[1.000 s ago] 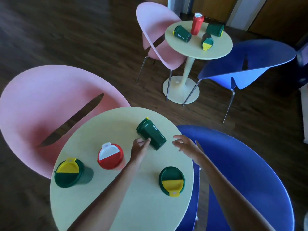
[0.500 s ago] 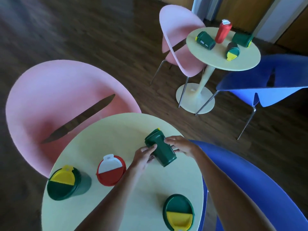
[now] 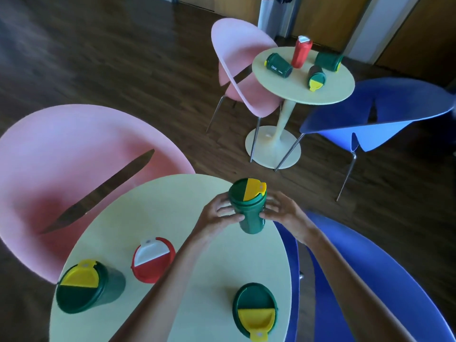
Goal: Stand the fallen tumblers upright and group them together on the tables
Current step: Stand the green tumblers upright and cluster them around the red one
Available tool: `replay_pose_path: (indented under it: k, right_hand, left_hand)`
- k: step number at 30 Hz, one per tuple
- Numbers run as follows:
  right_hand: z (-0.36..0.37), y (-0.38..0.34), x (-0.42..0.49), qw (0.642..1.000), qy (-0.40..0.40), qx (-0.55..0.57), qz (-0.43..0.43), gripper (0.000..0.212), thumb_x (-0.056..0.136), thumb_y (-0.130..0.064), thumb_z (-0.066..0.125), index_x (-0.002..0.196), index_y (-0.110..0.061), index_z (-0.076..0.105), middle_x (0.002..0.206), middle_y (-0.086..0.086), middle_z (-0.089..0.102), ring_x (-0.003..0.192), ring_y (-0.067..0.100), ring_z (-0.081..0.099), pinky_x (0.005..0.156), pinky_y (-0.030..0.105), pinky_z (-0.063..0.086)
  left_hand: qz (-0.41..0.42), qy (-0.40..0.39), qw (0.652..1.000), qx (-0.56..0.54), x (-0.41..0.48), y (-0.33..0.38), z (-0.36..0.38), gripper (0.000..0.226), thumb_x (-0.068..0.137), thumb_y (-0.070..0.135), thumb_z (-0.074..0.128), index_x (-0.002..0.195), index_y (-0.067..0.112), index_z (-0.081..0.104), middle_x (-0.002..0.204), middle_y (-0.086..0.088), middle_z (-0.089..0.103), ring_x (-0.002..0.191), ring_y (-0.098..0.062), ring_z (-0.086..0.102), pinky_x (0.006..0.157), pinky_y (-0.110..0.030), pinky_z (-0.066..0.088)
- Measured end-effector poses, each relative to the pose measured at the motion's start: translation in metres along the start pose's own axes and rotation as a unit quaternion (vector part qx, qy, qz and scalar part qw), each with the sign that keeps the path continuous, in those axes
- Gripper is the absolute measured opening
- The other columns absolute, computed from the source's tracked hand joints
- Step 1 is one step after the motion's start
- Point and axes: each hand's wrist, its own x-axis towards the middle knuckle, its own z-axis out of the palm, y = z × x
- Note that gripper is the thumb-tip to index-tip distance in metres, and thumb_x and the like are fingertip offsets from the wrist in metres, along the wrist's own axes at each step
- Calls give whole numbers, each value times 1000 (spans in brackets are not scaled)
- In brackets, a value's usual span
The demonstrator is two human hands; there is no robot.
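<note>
Left hand (image 3: 216,216), right hand (image 3: 284,213) grip tumbler (image 3: 253,223).

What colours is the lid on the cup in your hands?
The lid is half dark green, half yellow, with a yellow tab. Head view shows it.

near pink chair (image 3: 74,154): left foreground, wide shell seat, long dark slit across it
near blue chair (image 3: 394,255): lower right, shell seat, cut off by frame edge
far pink chair (image 3: 234,45): upper middle, thin metal legs, slit in shell
far blue chair (image 3: 407,102): right side, folded shell, thin metal legs, slit in back
floor (image 3: 123,58): dark wood planks, slight sheen
wood panels (image 3: 328,18): along top edge, brown
pale strip (image 3: 370,25): slanted, between panels
grey pillar (image 3: 271,11): top, behind far pink chair
</note>
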Motion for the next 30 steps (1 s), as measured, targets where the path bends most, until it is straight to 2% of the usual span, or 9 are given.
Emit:
replay_pose_path:
  k: [4,6,10,14,16,19,23,27,30]
  right_hand:
    - [9,37,-18,999,39,-15,4,52,75,10,71,114,-21,55,125,3,61,121,21,56,106,39,43]
    - [14,52,-25,999,49,-20,1,54,75,9,72,116,-22,54,124,1,62,121,20,56,106,39,43]
    - [19,70,-36,998,54,-17,1,55,75,6,73,120,-18,53,126,3,60,120,16,56,106,39,43]
    - [21,81,-42,998,62,-21,2,54,75,1,75,119,-19,52,123,2,62,119,17,57,105,41,44]
    - [21,84,-44,997,65,-30,0,53,76,0,75,118,-22,52,123,0,62,118,16,58,103,40,46]
    - [21,87,-46,997,71,-37,3,53,77,-2,74,118,-26,52,124,-3,61,119,13,57,101,38,47]
    - [23,91,-51,996,73,-53,28,56,78,-8,75,124,-27,49,129,-5,57,123,14,53,97,33,48]
    - [30,85,-72,987,59,-106,102,57,85,-23,69,136,-21,43,130,-2,52,118,15,55,87,27,45]
    - [37,79,-98,983,85,-117,117,46,90,-29,62,133,-19,48,127,4,57,112,18,59,85,28,48]
  left_hand:
    - [-4,-22,999,43,-12,-18,1,75,46,21,83,116,18,57,120,-5,66,111,-18,62,91,-27,51]
    - [-8,-24,998,55,-19,-27,2,76,45,23,82,116,19,57,118,-5,66,113,-20,61,95,-30,50]
    - [-20,-29,997,72,-29,-41,1,74,46,22,83,115,25,57,116,-1,67,116,-17,59,100,-46,48]
    - [-31,-29,994,98,-33,-48,1,76,47,23,84,117,27,56,118,1,66,117,-12,57,99,-51,47]
    - [-30,-26,993,115,-32,-51,1,76,47,24,85,117,30,55,119,2,65,118,-10,56,98,-49,48]
    - [-17,-21,990,141,-34,-54,3,71,53,17,84,115,35,54,118,10,63,114,-5,56,95,-36,50]
    - [0,-10,987,159,-41,-61,6,63,65,13,81,119,31,53,117,8,63,110,-10,60,90,-26,51]
    - [-12,38,986,165,-64,-63,3,39,83,13,69,118,19,53,110,-1,65,102,-19,64,84,-23,51]
    - [-15,38,983,180,-99,-60,-8,23,89,16,62,108,28,56,104,4,67,99,-17,64,83,-21,48]
